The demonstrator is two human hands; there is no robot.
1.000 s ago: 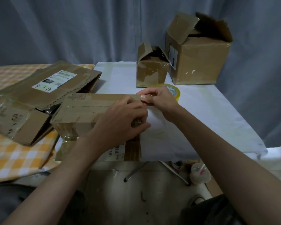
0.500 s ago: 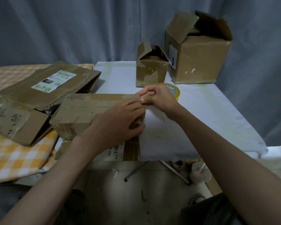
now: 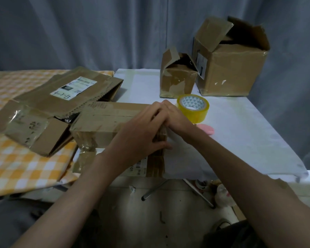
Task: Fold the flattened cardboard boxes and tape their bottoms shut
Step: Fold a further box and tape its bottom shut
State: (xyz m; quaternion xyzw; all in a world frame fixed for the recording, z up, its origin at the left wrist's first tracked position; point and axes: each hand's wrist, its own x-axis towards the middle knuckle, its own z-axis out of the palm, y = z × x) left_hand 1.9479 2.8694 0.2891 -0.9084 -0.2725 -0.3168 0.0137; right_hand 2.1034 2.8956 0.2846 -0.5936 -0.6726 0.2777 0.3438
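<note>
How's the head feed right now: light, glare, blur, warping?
Head view: dim, flat light; glare on the clear film over the flattened box at left; left hand and right hand slightly soft on the box being folded; yellow tape roll reads clearly; wide-angle bending shows toward the frame edges.

White table [image 3: 249, 140], tape roll [image 3: 193, 107], two folded boxes [image 3: 229, 68]
</note>
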